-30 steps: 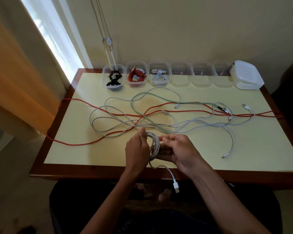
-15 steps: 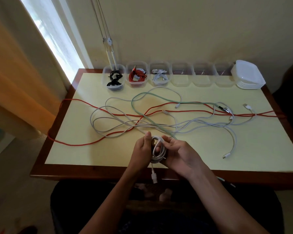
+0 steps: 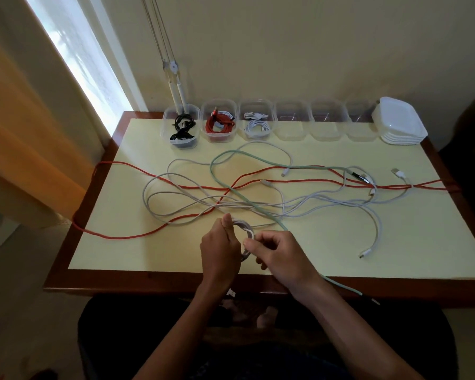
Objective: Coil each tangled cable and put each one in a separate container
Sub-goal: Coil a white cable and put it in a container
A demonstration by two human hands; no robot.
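The pale-topped table (image 3: 137, 242) bears tangled cables (image 3: 258, 204), six clear containers (image 3: 291, 124), and seemingly stacked lids (image 3: 401, 127).

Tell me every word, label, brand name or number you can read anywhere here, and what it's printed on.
None: no legible writing shows anywhere in this view.
Clear containers: no labels visible.
Stack of white lids: plain, no print.
Cable plugs, such as the white one near the table's right side: too small to show any marking.
White coil held in both hands: no text visible.
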